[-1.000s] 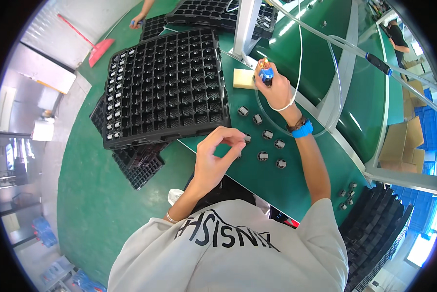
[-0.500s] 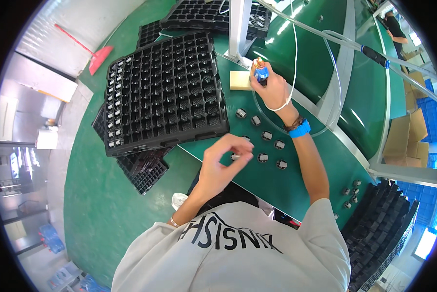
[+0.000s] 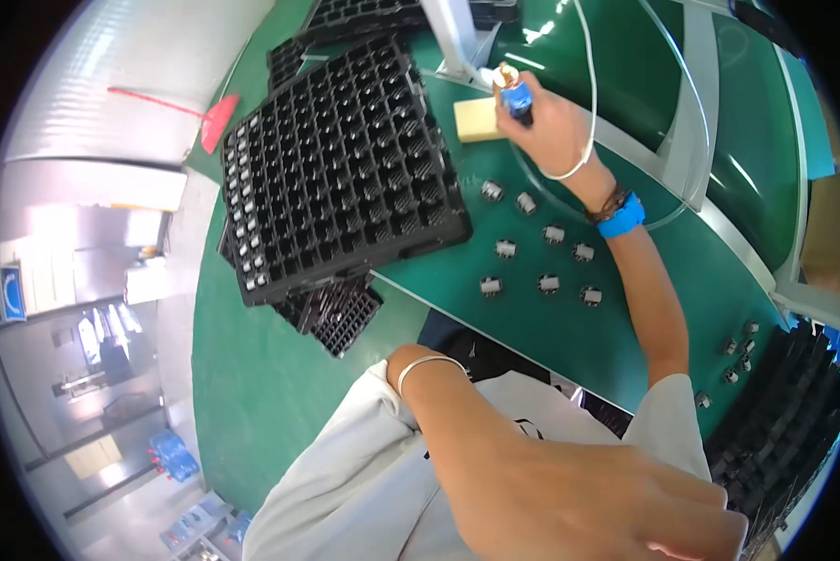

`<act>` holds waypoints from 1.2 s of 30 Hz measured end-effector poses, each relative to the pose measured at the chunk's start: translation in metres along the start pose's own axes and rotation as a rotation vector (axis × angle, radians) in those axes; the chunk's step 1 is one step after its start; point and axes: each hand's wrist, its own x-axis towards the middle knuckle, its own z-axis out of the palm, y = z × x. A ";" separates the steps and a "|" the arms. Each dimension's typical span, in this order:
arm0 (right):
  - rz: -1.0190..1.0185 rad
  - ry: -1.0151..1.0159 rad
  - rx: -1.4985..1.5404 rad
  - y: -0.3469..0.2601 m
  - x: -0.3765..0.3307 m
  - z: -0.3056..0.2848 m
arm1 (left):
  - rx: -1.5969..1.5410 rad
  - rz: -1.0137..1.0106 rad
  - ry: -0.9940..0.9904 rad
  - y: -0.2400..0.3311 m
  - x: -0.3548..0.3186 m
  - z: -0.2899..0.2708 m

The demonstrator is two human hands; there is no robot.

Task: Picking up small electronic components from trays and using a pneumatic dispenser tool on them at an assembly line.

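My right hand (image 3: 556,136) is closed around a handheld tool (image 3: 516,97) with a blue and black body and a brass-coloured end pointing away from me. It is above the far part of the green table, beside a pale yellow block (image 3: 476,121). My left hand (image 3: 616,496) is close in front of my chest, back upward and large in the picture. Its fingers bend downward, mostly hidden at the lower edge, so what they hold, if anything, cannot be seen. Several small silver-and-black parts (image 3: 547,283) lie spread on the table below my right hand.
A black pocketed tray (image 3: 345,168) lies at the left, with silver pieces along its left column. Other trays (image 3: 345,318) lie beneath it. At the right, more small parts (image 3: 745,348) sit beside stacked black trays (image 3: 775,421). A white tube (image 3: 591,75) hangs near my right hand.
My left hand has moved from above the near table edge back toward my chest and rightward. My right hand stays by the yellow block with the tool. The whole view has shifted.
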 end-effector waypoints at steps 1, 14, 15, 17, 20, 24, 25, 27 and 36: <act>0.046 -0.038 0.029 -0.006 -0.002 -0.002 | 0.018 -0.012 -0.003 -0.002 0.001 0.002; 0.061 -0.068 0.125 -0.003 0.000 -0.006 | 0.882 -0.518 -0.529 0.024 0.013 -0.023; 0.064 -0.062 0.124 0.001 -0.001 -0.006 | 0.942 -0.476 -0.468 0.023 0.006 -0.025; 0.041 -0.050 0.132 -0.003 0.000 -0.005 | 0.944 -0.298 -0.407 0.020 0.005 -0.034; 0.074 -0.089 0.127 -0.006 0.001 -0.007 | 0.959 -0.203 -0.543 0.017 0.006 -0.040; 0.039 -0.025 0.143 -0.006 0.003 -0.005 | 0.976 -0.060 -0.850 0.024 0.012 -0.038; 0.057 -0.041 0.113 -0.002 0.003 -0.003 | 0.901 -0.250 -0.541 0.023 0.001 -0.022; 0.079 -0.052 0.078 -0.001 0.002 -0.005 | 0.803 -0.427 -0.236 0.024 -0.007 -0.021; 0.042 -0.090 0.122 -0.005 0.002 -0.007 | 0.776 -0.354 -0.406 0.027 -0.009 -0.022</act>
